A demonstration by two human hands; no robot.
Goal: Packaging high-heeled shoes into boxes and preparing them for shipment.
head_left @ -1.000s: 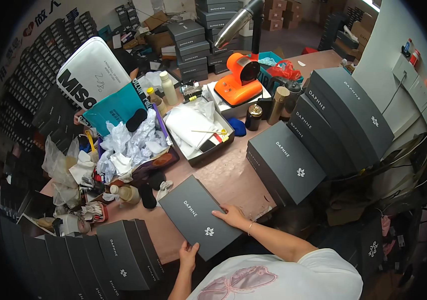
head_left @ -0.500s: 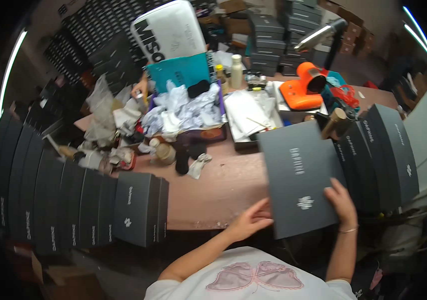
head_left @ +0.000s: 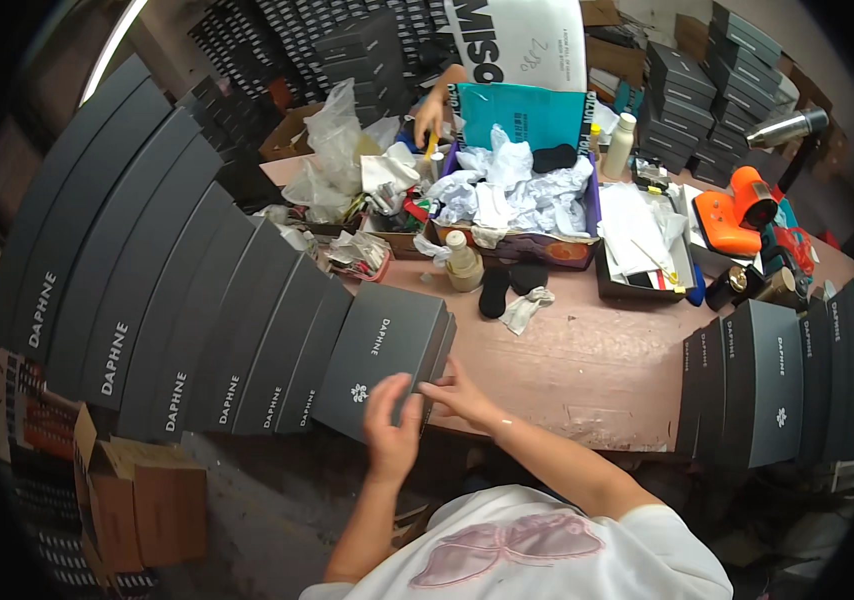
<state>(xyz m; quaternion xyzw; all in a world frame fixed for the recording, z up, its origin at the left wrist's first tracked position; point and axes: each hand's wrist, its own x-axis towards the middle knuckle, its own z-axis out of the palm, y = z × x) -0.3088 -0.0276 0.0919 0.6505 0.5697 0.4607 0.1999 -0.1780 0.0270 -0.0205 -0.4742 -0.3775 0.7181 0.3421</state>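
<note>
A dark grey shoebox (head_left: 379, 335) with a pale flower mark lies at the table's left front, at the right end of a row of stacked boxes. My left hand (head_left: 394, 425) is open over the box's near side, its fingers apart and raised. Beside it, my right hand (head_left: 465, 395) has its fingers stretched to the box's near right edge. The fingertips look to be touching that edge, and I see no grip around it.
Tall stacks of grey shoeboxes (head_left: 152, 290) stand at the left, with others (head_left: 765, 370) at the right. Behind are a purple-edged box of crumpled paper (head_left: 522, 195), a bottle (head_left: 463, 265), black pads (head_left: 494, 292) and an orange device (head_left: 729, 225). Another person's hand (head_left: 430, 118) shows at the back.
My hands have gone from a shoebox held at the right to the boxes at the left, and no longer hold that box up. The view has swung left.
</note>
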